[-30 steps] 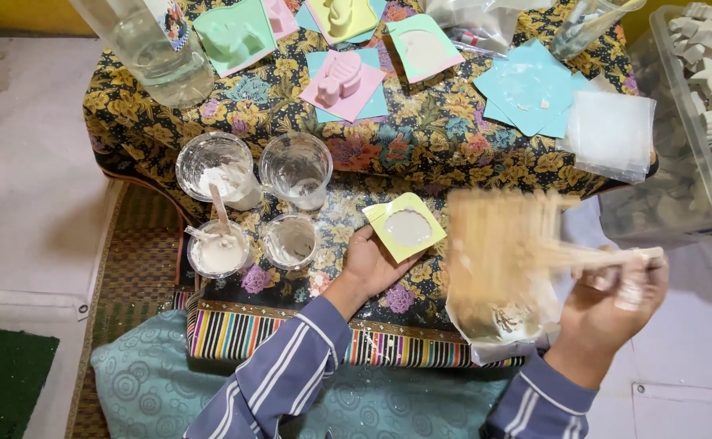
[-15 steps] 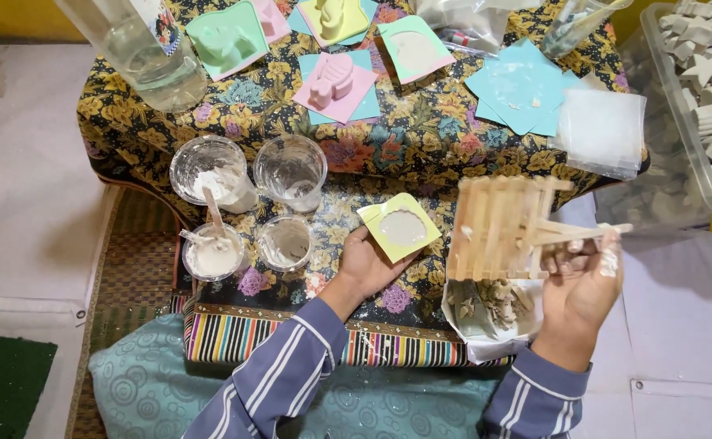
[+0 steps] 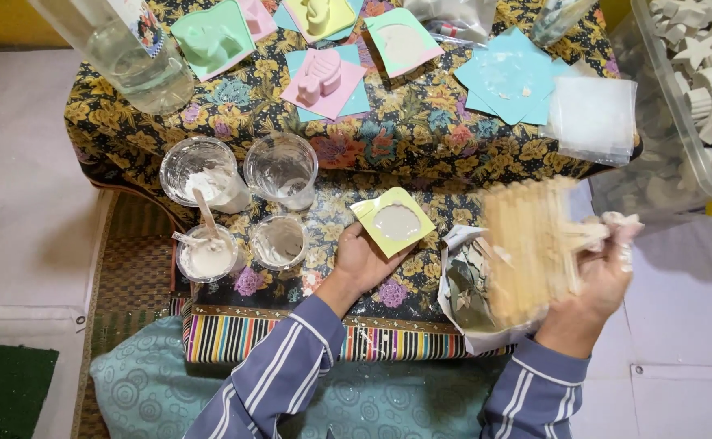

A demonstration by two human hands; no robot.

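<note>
Wooden sticks (image 3: 527,248) clenched in right hand (image 3: 592,280); left hand (image 3: 364,260) fingers grasp green mould (image 3: 395,221)

Table clutter
Bottle (image 3: 128,49), pink mould (image 3: 322,77), blue sheets (image 3: 506,77), four cups (image 3: 281,169), bin (image 3: 697,106) of casts.
</note>
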